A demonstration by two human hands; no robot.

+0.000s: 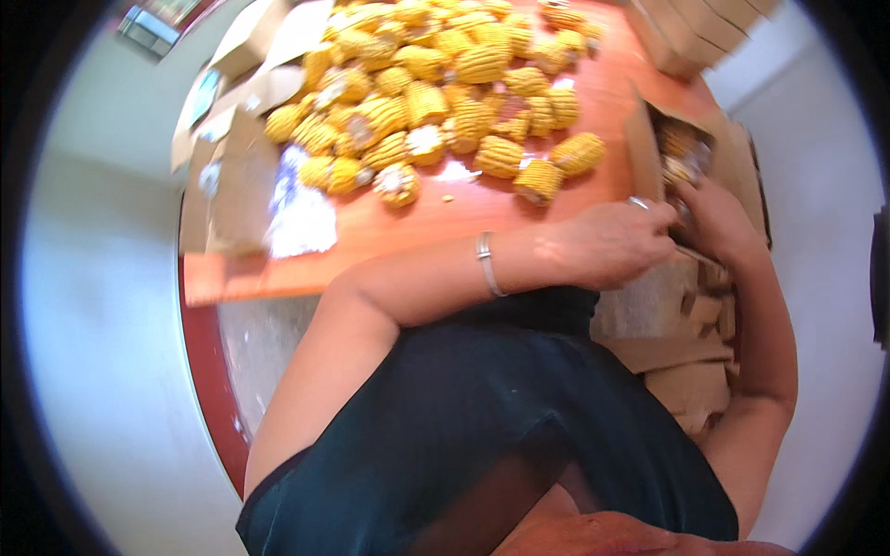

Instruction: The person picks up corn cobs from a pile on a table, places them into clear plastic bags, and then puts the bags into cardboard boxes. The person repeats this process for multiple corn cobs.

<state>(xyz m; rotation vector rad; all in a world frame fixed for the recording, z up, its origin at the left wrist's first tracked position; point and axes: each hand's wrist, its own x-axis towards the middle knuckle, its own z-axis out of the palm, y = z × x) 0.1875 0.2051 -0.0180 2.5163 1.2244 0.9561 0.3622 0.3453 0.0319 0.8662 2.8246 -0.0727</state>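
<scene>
At the right edge of the table, an open cardboard box (644, 149) holds yellowish pieces (674, 142) that are blurred and partly in shadow; they look like corn. My right hand (719, 215) reaches over the box's near side, its fingertips down at the contents. Close beside it, my left hand (605, 243) is at the box's near left corner with its fingers curled. Motion blur hides whether either hand grips anything. A large heap of cut yellow corn cob pieces (424, 104) covers the far part of the orange-brown table (417, 236).
Another open cardboard box (243, 184) stands at the table's left, beside a shiny printed plastic sheet (299, 208). More cardboard boxes (695, 31) are at the far right. Below the table's right side are flattened cardboard pieces (685, 382). A pale wall (820, 174) rises close on the right.
</scene>
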